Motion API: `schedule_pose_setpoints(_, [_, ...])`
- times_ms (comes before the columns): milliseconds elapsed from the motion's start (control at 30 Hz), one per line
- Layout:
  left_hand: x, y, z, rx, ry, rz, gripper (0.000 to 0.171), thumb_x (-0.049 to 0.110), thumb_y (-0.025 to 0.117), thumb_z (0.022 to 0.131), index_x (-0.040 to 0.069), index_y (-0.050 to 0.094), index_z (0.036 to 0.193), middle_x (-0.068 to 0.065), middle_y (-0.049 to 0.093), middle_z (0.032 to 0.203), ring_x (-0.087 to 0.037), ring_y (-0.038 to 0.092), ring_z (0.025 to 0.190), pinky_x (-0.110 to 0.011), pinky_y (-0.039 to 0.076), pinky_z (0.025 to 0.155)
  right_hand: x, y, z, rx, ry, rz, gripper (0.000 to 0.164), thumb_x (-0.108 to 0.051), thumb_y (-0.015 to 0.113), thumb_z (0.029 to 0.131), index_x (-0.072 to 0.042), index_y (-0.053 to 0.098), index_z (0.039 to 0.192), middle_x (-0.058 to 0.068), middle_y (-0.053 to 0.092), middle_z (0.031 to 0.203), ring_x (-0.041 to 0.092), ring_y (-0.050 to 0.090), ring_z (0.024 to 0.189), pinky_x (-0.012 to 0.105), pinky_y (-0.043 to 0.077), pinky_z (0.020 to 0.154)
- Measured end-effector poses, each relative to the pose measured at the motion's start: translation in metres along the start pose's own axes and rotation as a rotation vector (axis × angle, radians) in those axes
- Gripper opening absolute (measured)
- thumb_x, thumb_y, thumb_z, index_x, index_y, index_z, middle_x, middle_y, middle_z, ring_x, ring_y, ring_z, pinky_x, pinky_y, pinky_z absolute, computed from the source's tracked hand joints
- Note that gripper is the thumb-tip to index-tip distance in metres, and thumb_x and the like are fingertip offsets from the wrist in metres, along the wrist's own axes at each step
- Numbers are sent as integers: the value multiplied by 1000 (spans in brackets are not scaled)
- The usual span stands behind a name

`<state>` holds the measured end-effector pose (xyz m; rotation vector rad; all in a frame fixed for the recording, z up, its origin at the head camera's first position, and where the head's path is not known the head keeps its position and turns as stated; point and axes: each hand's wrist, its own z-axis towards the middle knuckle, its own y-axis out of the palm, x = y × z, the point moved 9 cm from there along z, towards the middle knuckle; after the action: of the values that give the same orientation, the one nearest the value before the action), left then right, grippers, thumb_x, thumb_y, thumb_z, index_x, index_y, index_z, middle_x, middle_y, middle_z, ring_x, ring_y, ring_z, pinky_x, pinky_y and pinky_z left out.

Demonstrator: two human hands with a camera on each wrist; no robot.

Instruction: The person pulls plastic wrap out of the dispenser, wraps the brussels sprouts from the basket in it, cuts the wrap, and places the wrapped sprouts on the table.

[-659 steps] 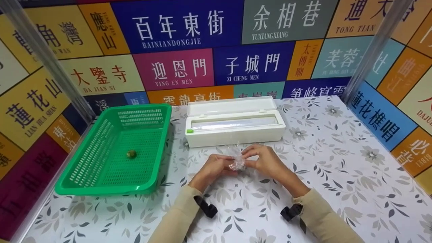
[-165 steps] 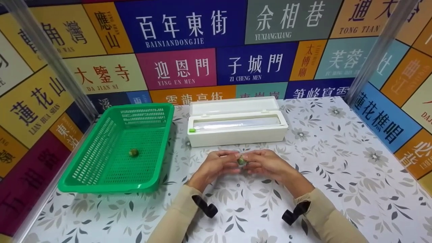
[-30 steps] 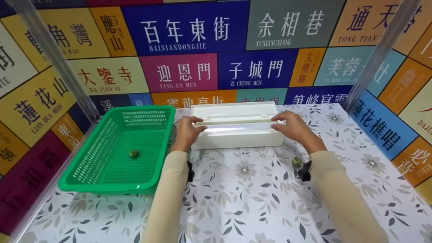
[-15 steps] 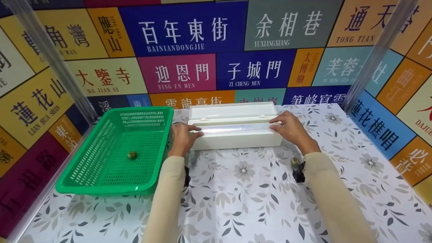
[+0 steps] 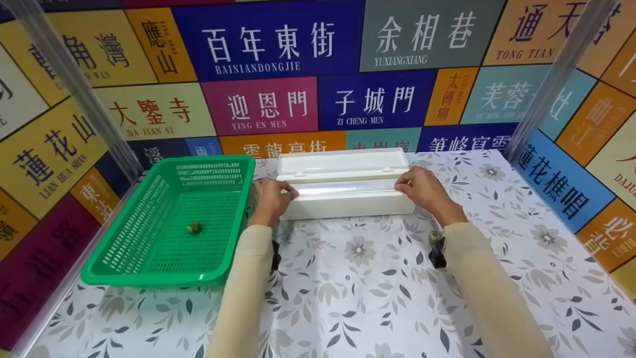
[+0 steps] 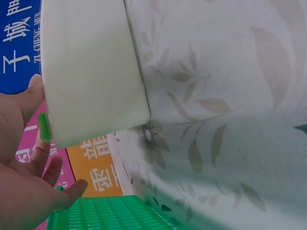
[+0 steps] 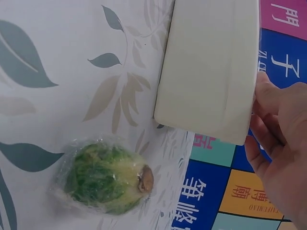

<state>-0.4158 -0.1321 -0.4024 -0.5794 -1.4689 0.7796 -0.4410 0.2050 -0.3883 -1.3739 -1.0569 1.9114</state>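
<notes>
A white cling film dispenser [image 5: 348,206] stands with its lid [image 5: 343,161] raised. Clear cling film [image 5: 345,188] lies across its top opening. My left hand [image 5: 271,199] pinches the film's edge at the left end, beside the green slider [image 6: 44,127]. At the right end, my right hand [image 5: 426,191] pinches the same edge between thumb and fingertips. A film-wrapped Brussels sprout [image 7: 108,177] rests on the table by my right wrist; in the head view the wrist camera partly covers it. Another Brussels sprout [image 5: 194,227] lies in the green basket [image 5: 226,268].
The green basket stands to the left, close to my left forearm. A floral cloth [image 5: 343,298] covers the table. Behind the dispenser rises a panel of coloured signs [image 5: 268,44], with clear posts [image 5: 551,74] at the corners.
Earlier both hands held the wrapped sprout; it now lies at the right. Over the last second my hands went to the dispenser's front edge, and thumbs and fingers closed on the film.
</notes>
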Motion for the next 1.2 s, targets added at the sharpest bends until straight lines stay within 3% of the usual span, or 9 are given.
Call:
schedule_pose_setpoints(133, [2, 1, 1, -21, -14, -3, 19, 20, 67, 96, 5, 77, 103, -17, 54, 131, -33, 35, 130, -47, 31, 113, -2, 1, 2, 6, -11, -29, 18, -10, 62, 98, 3, 74, 102, 21, 63, 99, 36, 58, 95, 49, 51, 85])
schedule_pose_setpoints(333, [2, 3, 3, -32, -40, 70, 22, 21, 64, 99, 5, 75, 108, -16, 51, 128, -30, 36, 127, -45, 37, 111, -5, 3, 4, 18, -35, -74, 16, -9, 60, 99, 5, 69, 97, 22, 60, 100, 38, 56, 99, 52, 47, 91])
schedule_pose_setpoints(567, [5, 4, 9, -19, -58, 104, 28, 26, 56, 103, 5, 70, 117, -13, 50, 131, -28, 39, 126, -44, 37, 113, -3, 3, 4, 24, 14, -38, 20, -11, 52, 104, 6, 62, 103, 22, 56, 106, 35, 53, 99, 50, 46, 89])
schedule_pose_setpoints(767, [11, 0, 14, 14, -18, 31, 24, 25, 54, 104, 6, 67, 112, -11, 56, 123, -26, 50, 117, -42, 45, 105, -6, -2, 6, 81, 38, -22, 21, -12, 51, 105, 6, 60, 108, 25, 57, 113, 40, 57, 107, 54, 47, 93])
schedule_pose_setpoints(867, [13, -1, 16, 34, 8, -37, 22, 22, 54, 104, 4, 65, 112, -11, 60, 112, -25, 57, 105, -39, 50, 96, -7, -4, 7, 113, 37, 33, 20, -11, 50, 105, 6, 61, 108, 26, 62, 110, 40, 60, 103, 50, 49, 87])
schedule_pose_setpoints(1067, [17, -1, 19, 82, 68, -153, 23, 19, 52, 105, 0, 63, 112, -15, 66, 106, -24, 60, 95, -36, 52, 86, -4, -6, 8, 154, 55, 130, 22, -12, 49, 105, 6, 61, 107, 26, 67, 100, 37, 68, 95, 40, 52, 76])
schedule_pose_setpoints(1200, [16, -2, 20, 105, 77, -221, 22, 17, 53, 104, -1, 64, 112, -16, 68, 106, -24, 60, 93, -36, 53, 84, -2, -7, 11, 170, 78, 168, 23, -14, 52, 104, 5, 64, 109, 25, 68, 103, 36, 66, 98, 41, 52, 82])
